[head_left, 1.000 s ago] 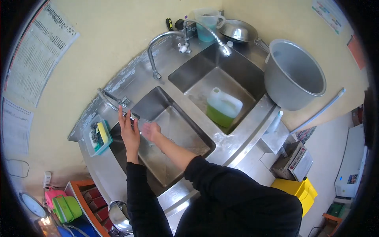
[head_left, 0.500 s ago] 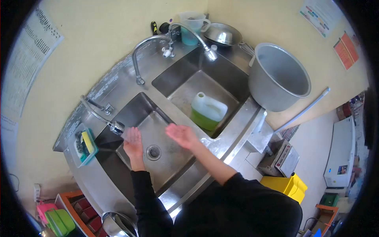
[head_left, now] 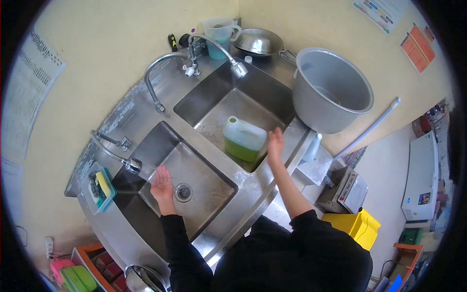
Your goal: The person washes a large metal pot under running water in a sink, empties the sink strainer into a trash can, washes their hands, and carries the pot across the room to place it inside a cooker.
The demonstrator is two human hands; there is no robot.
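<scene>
My left hand [head_left: 162,184] is palm up over the left sink basin [head_left: 204,175], fingers stretched out, holding nothing. Water from the left flexible faucet [head_left: 132,165] runs toward its fingertips. Beside it the round drain [head_left: 183,192] shows in the basin floor. My right hand [head_left: 275,145], empty with its fingers extended, is at the right side of a jug of green liquid [head_left: 243,138] standing in the right basin [head_left: 253,104]. Whether the hand touches the jug is unclear.
A large grey pot [head_left: 333,90] stands on the counter's right end. Behind the basins are a measuring jug [head_left: 218,39] and a metal pan [head_left: 259,42]. A sponge box [head_left: 101,189] sits at left. A yellow bin [head_left: 357,228] is on the floor.
My right hand has moved away from my left hand, rightward out of the left basin to beside the jug. My left hand stays near the running faucet, now palm up.
</scene>
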